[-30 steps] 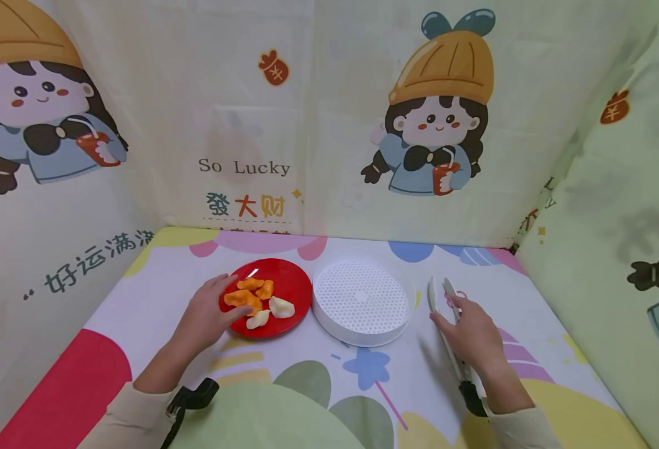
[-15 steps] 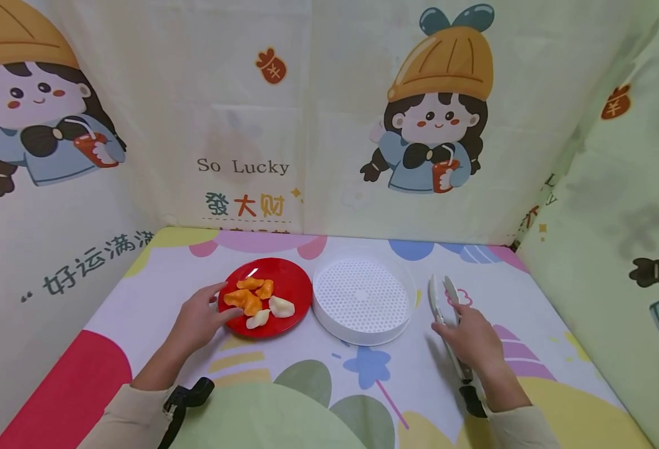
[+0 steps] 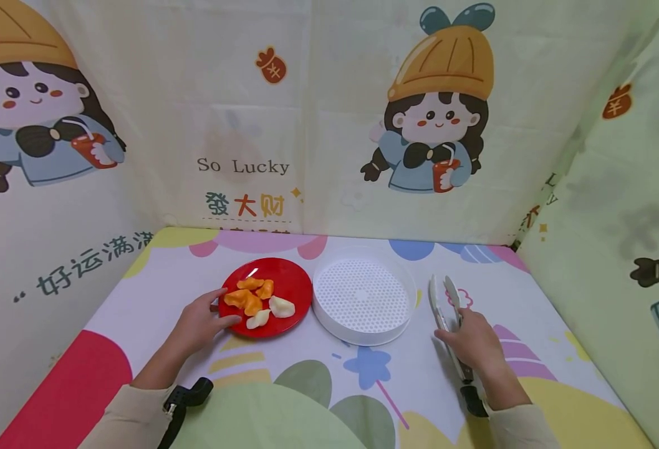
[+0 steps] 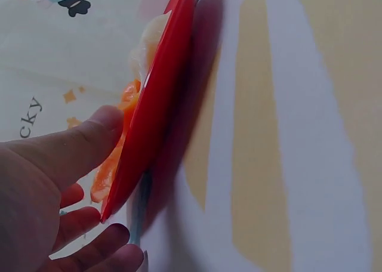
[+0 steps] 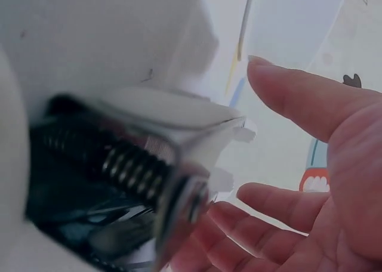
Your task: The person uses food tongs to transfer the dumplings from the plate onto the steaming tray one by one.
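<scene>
My left hand (image 3: 199,325) is at the left edge of a red plate (image 3: 290,284), thumb and fingers spread on either side of its rim. In the left wrist view the thumb (image 4: 106,118) lies beside the plate (image 4: 156,114); contact is hard to tell. Orange dumplings (image 3: 243,300) and white dumplings (image 3: 281,307) sit on the plate. My right hand (image 3: 475,340) hovers loosely at the metal tongs (image 3: 433,298), thumb apart from the fingers. The right wrist view shows the tongs' spring hinge (image 5: 128,167) close up. Right of the plate stands a white perforated steamer basket (image 3: 363,296).
A patterned cloth (image 3: 301,405) covers the table. Printed fabric walls (image 3: 329,125) rise at the back and both sides. The tongs' black end (image 3: 472,401) lies near my right wrist.
My left hand has drawn back slightly to the left, off the plate's inside toward its rim. My right hand has shifted a little lower along the tongs. Plate and basket stay put.
</scene>
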`<state>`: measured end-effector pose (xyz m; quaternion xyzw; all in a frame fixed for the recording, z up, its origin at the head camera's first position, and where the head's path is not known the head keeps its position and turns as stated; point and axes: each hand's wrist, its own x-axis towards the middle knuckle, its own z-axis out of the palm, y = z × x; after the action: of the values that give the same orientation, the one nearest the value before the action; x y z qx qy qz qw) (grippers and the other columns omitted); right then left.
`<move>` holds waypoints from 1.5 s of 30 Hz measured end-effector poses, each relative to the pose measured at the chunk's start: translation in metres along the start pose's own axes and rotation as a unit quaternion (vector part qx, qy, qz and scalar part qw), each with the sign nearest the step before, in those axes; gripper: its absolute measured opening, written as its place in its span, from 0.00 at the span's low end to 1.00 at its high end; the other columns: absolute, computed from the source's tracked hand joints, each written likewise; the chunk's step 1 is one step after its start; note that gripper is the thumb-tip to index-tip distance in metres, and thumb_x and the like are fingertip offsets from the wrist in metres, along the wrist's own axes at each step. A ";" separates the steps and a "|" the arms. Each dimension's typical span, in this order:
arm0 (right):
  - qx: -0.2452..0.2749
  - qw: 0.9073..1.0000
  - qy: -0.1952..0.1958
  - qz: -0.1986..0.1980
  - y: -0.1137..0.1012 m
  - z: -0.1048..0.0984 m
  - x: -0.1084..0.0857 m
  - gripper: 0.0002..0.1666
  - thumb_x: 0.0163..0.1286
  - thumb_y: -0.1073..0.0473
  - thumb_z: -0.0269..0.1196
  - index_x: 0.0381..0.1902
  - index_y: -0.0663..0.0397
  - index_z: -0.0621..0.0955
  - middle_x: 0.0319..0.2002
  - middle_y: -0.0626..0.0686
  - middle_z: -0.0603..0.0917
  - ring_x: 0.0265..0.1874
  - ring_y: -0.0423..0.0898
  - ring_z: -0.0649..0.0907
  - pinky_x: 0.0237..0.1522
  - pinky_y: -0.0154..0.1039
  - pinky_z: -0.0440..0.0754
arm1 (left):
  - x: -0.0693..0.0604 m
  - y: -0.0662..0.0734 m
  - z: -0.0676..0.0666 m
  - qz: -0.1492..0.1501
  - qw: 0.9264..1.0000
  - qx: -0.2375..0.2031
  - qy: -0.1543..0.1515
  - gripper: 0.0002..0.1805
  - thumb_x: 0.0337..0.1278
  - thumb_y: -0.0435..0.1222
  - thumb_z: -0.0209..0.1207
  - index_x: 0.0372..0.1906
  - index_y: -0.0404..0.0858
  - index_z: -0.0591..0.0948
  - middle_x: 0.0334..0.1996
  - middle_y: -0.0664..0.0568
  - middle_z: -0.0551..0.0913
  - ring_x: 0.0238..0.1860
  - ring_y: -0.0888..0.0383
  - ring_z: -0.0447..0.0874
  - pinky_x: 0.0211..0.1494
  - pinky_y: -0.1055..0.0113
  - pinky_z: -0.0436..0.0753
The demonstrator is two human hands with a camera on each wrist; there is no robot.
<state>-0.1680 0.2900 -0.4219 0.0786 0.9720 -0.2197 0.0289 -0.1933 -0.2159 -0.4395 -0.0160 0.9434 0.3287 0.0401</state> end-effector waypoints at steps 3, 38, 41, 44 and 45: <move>-0.001 1.000 0.000 -0.005 0.001 0.000 0.001 0.48 0.61 0.49 0.71 0.65 0.80 0.65 0.52 0.77 0.73 0.45 0.65 0.74 0.49 0.62 0.77 | 0.000 0.000 0.000 -0.001 1.000 -0.002 0.000 0.46 0.54 0.45 0.72 0.71 0.26 0.65 0.63 0.27 0.69 0.61 0.32 0.69 0.55 0.43 0.81; 0.022 0.999 0.030 0.017 -0.001 -0.009 0.000 0.41 0.60 0.58 0.62 0.61 0.87 0.62 0.48 0.78 0.71 0.44 0.66 0.72 0.47 0.60 0.74 | 0.002 -0.004 0.000 -0.058 0.998 -0.016 -0.021 0.47 0.54 0.48 0.72 0.71 0.27 0.65 0.59 0.27 0.73 0.59 0.34 0.71 0.51 0.50 0.85; 0.037 0.998 0.045 0.018 -0.002 -0.009 -0.001 0.45 0.61 0.56 0.62 0.65 0.86 0.61 0.51 0.78 0.69 0.46 0.67 0.71 0.48 0.60 0.74 | 0.003 -0.005 0.001 -0.060 0.998 -0.019 -0.021 0.47 0.54 0.48 0.72 0.72 0.27 0.65 0.59 0.27 0.73 0.59 0.34 0.71 0.50 0.50 0.85; 0.055 0.997 0.057 0.018 -0.004 -0.009 -0.002 0.47 0.63 0.54 0.62 0.68 0.84 0.60 0.54 0.77 0.69 0.48 0.66 0.71 0.46 0.59 0.74 | 0.003 -0.006 0.001 -0.060 0.998 -0.023 -0.020 0.47 0.54 0.48 0.72 0.72 0.27 0.64 0.59 0.27 0.73 0.58 0.34 0.71 0.50 0.51 0.85; 0.059 0.996 0.058 0.015 -0.005 -0.009 -0.002 0.47 0.63 0.53 0.62 0.69 0.82 0.60 0.55 0.77 0.69 0.48 0.66 0.71 0.46 0.59 0.74 | 0.003 -0.006 0.001 -0.059 0.998 -0.024 -0.019 0.47 0.54 0.48 0.72 0.72 0.27 0.64 0.59 0.27 0.74 0.58 0.34 0.71 0.49 0.51 0.85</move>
<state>-0.1674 0.2895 -0.4114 0.1078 0.9559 -0.2717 -0.0287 -0.1957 -0.2199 -0.4438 -0.0665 0.9317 0.3488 0.0771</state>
